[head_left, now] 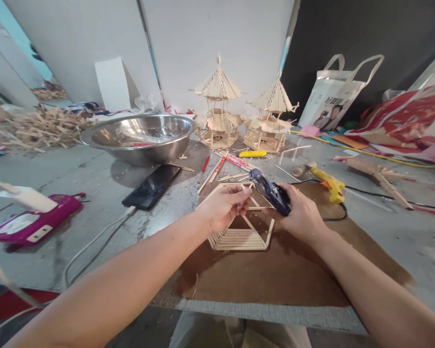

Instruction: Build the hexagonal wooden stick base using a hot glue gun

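Observation:
My left hand (226, 205) is closed in a pinch above a hexagonal frame of thin wooden sticks (239, 240). What sits between its fingertips is too small to make out. Wrapped around a dark blue hand cutter (273, 193), my right hand (302, 212) is just to the right, with the tool's head pointing up and left near the left fingertips. The frame lies flat on a brown sheet (275, 278). Parallel sticks fill its front and left sections, while spokes cross the more open part. My hands cover some of its middle and right side.
Two stick pagodas (219, 108) (273, 116) stand at the back. A steel bowl (141, 152) and phone (152, 187) are left, with a purple device (54, 220) farther out. Loose sticks (217, 169) and a yellow comb-like piece (253, 154) lie ahead; a yellow glue gun (329, 183) lies right.

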